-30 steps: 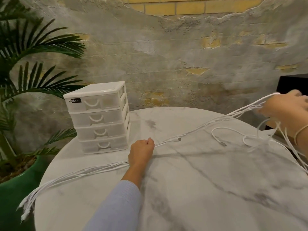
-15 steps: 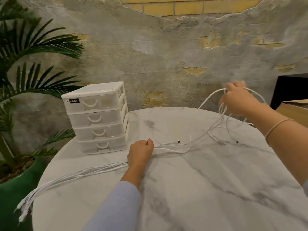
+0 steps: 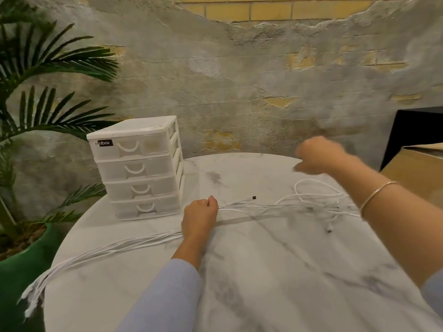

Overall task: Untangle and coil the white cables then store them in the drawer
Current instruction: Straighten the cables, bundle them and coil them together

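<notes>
You are early in the job, by the look of it. The cables (image 3: pixel 242 207) lie stretched across the table (image 3: pixel 263 271) as one long bundle, not yet coiled, and all four drawers of the box (image 3: pixel 141 168) are closed. To the left the strands run fairly straight and parallel, and their plug ends hang over the table's left edge. To the right they break into loose loops and crossings under your right forearm, so that end looks like the part that needs sorting. One dark-tipped plug (image 3: pixel 253 197) lies free on the marble, just beyond the bundle. What is left, as I judge it: separate the strands, wind each one, open a drawer, put the coils in.

Your left hand (image 3: pixel 200 218) is clenched around the bundle about midway along it, pinning it to the table just right of the box; the strands enter your fist on the thumb side and come out at the wrist side. Your right hand (image 3: pixel 318 155) hangs in the air above the far rim of the table, blurred. Its fingers look curled, but I cannot tell whether they are holding anything; no strand is seen running up to it. The loose loops lie on the table below and nearer you than that hand, apart from its fingers.

A palm (image 3: pixel 48 68) in a green pot stands left of the table, and a cardboard carton (image 3: pixel 417 168) sits at the right.
</notes>
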Motion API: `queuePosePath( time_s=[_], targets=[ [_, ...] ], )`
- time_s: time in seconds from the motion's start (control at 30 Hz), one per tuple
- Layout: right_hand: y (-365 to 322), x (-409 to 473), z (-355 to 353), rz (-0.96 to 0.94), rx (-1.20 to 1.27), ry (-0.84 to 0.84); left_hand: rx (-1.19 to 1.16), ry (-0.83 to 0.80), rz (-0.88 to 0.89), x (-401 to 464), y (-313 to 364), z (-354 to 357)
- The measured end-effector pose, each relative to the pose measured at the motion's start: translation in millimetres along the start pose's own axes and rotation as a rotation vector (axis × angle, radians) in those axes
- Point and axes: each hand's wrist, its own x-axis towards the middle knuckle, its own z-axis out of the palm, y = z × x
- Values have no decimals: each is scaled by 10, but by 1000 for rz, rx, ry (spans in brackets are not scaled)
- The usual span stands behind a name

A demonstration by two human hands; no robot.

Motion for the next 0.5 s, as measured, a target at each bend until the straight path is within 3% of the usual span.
queuePosePath(
  time_s=[0.07,0.17,0.37,0.5],
  targets=[
    [-319,-67,120,-194,145,-147,-40,42,13,-19,10,-18],
    [-737,-181,433,-305,388,-382,-77,123,25,-36,18,-58],
    [-708,-133,674,-192,414,-285,-142,224,-16,12,-20,-95],
    [-423,-160,657,-103,551,-497,-184,242,-50,18,-18,-124]
  ],
)
